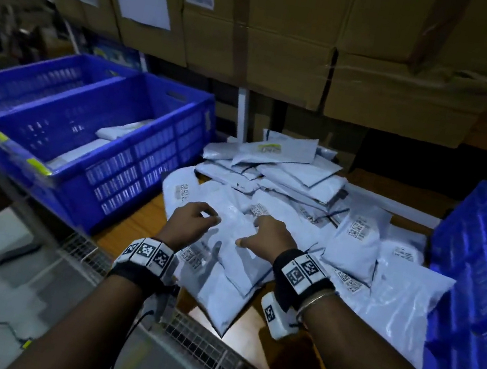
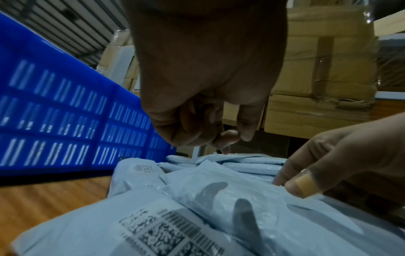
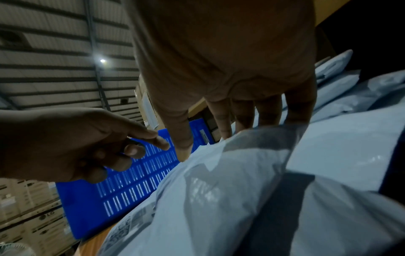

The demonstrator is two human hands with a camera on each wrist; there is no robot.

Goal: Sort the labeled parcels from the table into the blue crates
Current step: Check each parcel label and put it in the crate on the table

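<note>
A pile of pale grey parcels with barcode labels covers the wooden table. My left hand hovers just above the near parcel, fingers loosely curled, holding nothing; the left wrist view shows this left hand clear of the plastic. My right hand reaches beside it, fingers straight. The right wrist view shows the right hand with fingertips touching the top of the same parcel. A blue crate on the left holds a few parcels.
A second blue crate stands behind the left one. Stacked blue crates line the table's right side. Large cardboard boxes sit on a shelf above the back of the pile. A wire mesh edge runs along the table front.
</note>
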